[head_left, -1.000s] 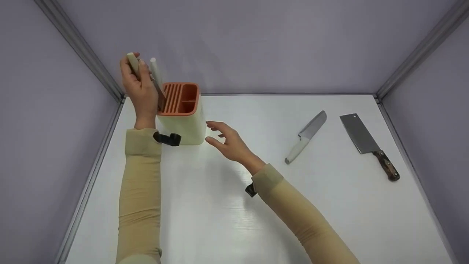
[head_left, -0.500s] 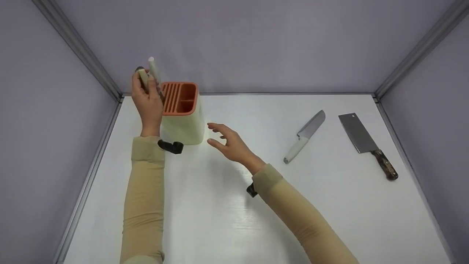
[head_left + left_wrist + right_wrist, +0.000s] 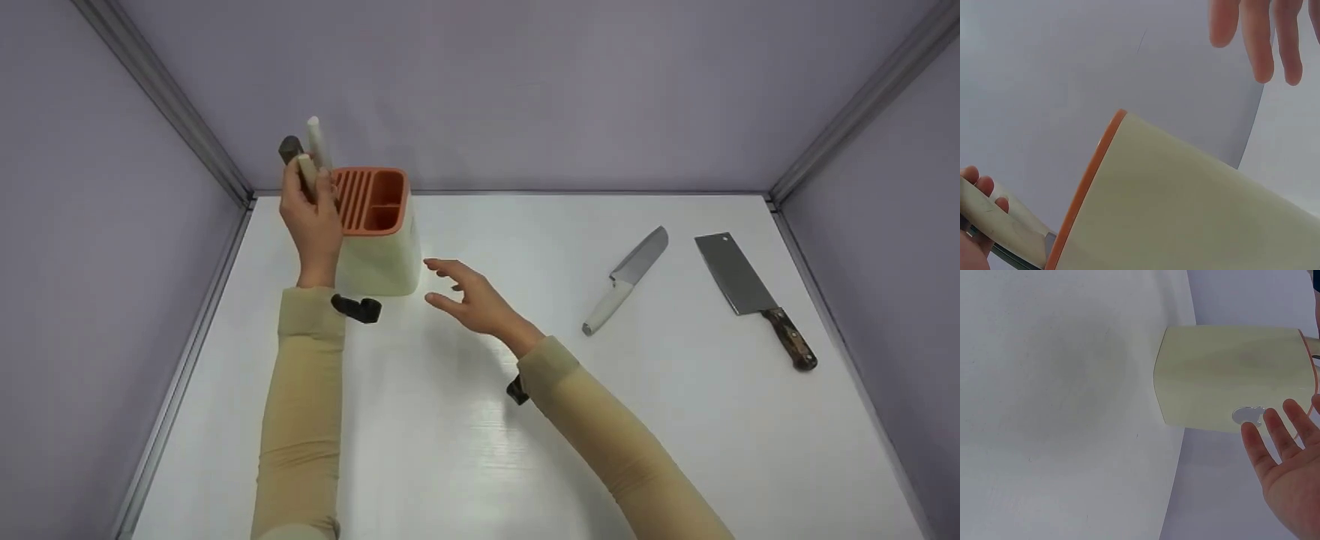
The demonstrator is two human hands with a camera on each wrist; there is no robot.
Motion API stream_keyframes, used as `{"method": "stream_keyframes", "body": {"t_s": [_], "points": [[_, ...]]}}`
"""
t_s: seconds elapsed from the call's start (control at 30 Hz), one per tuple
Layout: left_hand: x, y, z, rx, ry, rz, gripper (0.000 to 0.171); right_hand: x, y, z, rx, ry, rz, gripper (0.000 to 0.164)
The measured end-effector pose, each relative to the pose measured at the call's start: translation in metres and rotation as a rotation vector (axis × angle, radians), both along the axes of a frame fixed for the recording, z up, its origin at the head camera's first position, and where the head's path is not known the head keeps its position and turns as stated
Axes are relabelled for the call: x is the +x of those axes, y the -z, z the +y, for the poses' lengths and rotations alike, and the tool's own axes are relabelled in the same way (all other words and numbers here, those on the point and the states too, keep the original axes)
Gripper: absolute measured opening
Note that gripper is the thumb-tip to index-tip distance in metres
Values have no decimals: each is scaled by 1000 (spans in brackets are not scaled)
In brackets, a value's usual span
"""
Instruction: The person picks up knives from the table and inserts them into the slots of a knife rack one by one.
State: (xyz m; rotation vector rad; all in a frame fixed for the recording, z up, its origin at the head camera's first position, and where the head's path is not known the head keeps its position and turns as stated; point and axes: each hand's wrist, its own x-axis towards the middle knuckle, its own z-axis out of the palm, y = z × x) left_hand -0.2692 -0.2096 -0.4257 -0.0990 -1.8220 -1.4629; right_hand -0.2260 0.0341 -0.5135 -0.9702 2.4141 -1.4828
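Note:
My left hand point(image 3: 312, 229) grips the pale handle point(image 3: 307, 172) of a knife at the left end of a cream knife block point(image 3: 379, 266). In the left wrist view, the pale handle point(image 3: 1002, 228) slants down to the block's orange rim point(image 3: 1085, 188), a bit of steel showing there; the blade is hidden. Behind the fingers stand a dark handle point(image 3: 290, 147) and a white handle point(image 3: 316, 139), both at the block's left side. My right hand point(image 3: 480, 301) hovers beside the block, fingers spread and loosely bent, holding nothing.
On the white table point(image 3: 465, 450), a knife with a white handle point(image 3: 609, 307) lies right of centre. Farther right lies a cleaver point(image 3: 735, 274) with a dark patterned handle. The block's orange top has slots and two larger compartments point(image 3: 388, 187). Walls point(image 3: 525, 90) enclose the table.
My left hand has moved right and down toward the block, bringing the pale-handled knife lower against it. The dark handle, hidden earlier, now shows. My right hand has barely moved.

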Motion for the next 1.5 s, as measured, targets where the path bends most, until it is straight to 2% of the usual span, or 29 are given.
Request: {"method": "stream_keyframes", "body": {"t_s": [0.27, 0.47, 0.7, 0.77, 0.9, 1.0, 1.23, 1.37, 1.43, 1.5], "points": [[-1, 0, 0, 29, 20, -2, 44, 0, 2, 3, 36, 19, 2, 59], [1, -5, 2, 12, -12, 28, 44, 0, 4, 5, 21, 16, -5, 58], [24, -33, 17, 17, -38, 56, 42, 0, 6, 13, -2, 35, 11, 57], [30, -38, 20, -3, -58, 81, 41, 1, 6, 16, -9, 45, 20, 56], [30, -32, 20, -2, -77, 133, 40, 2, 9, 23, -26, 71, 33, 56], [30, -26, 19, 22, -60, 149, 41, 2, 11, 30, -38, 92, 33, 56], [66, -49, 48, -18, 5, 164, 37, 3, 13, 53, -30, 95, 42, 59], [73, -41, 60, -43, 69, 111, 39, 5, 11, 66, -12, 102, 43, 61], [73, -32, 65, -56, 103, 84, 41, 6, 11, 72, 5, 112, 49, 62], [69, -16, 69, -82, 132, 72, 43, 6, 10, 77, 22, 120, 54, 63]]}}
